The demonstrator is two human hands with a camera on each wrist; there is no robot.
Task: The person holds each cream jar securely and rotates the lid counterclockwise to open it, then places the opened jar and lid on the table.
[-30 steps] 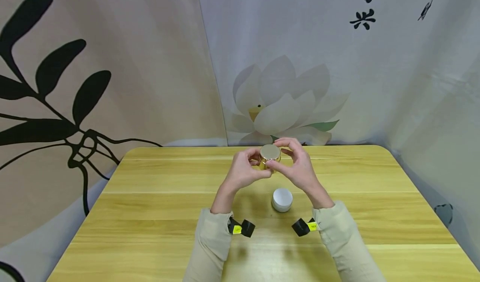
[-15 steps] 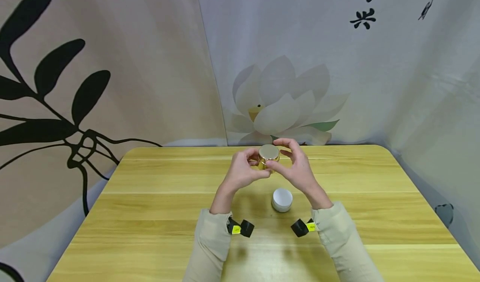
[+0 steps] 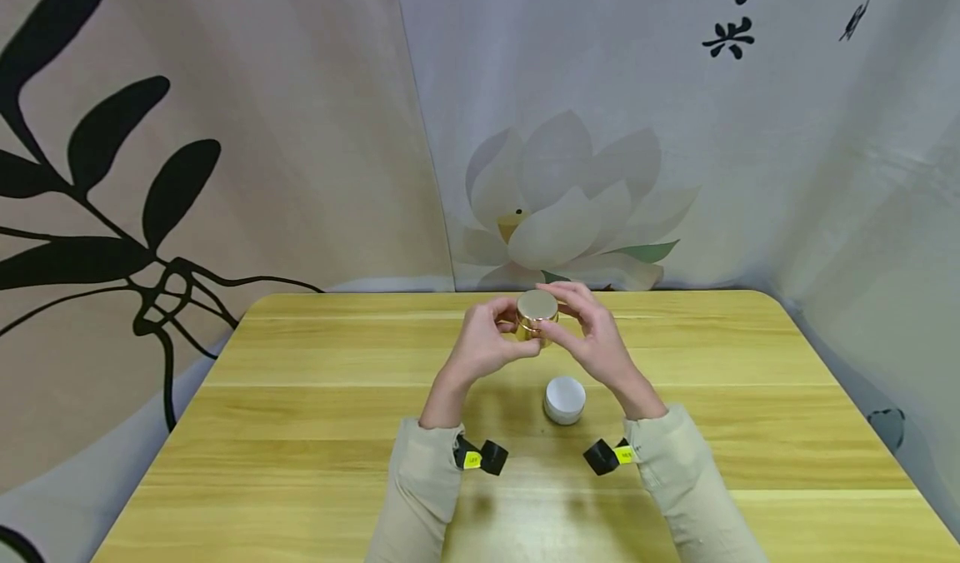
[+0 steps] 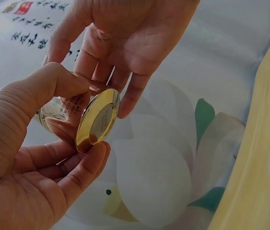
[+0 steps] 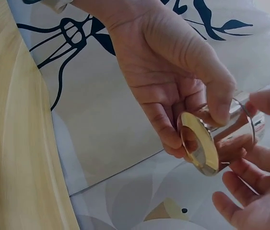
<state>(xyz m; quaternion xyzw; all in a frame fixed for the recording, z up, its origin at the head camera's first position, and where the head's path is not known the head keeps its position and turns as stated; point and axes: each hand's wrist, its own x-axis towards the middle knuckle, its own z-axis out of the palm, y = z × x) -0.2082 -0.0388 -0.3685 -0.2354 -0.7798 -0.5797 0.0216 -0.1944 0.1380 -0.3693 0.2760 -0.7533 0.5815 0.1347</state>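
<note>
Both hands hold up a shiny gold jar (image 3: 537, 305) above the far part of the table, its flat round top facing up. My left hand (image 3: 486, 340) grips the jar's lower part between thumb and fingers. With thumb and fingertips, my right hand (image 3: 596, 342) pinches the upper rim, which looks like a lid. In the left wrist view the jar's gold base (image 4: 98, 120) shows a small label, with more print on its side. In the right wrist view, my right-hand fingers (image 5: 264, 167) curl at the jar's far end. Its contents are hidden.
A small white round jar (image 3: 565, 399) stands on the wooden table (image 3: 300, 438) between the forearms. Behind the table hangs a cloth backdrop (image 3: 337, 130) printed with leaves, a lotus and characters. Each wrist carries a black camera (image 3: 492, 457).
My right-hand fingers have shifted slightly left and closer around the jar's upper rim. The left hand and the jar have stayed nearly in place.
</note>
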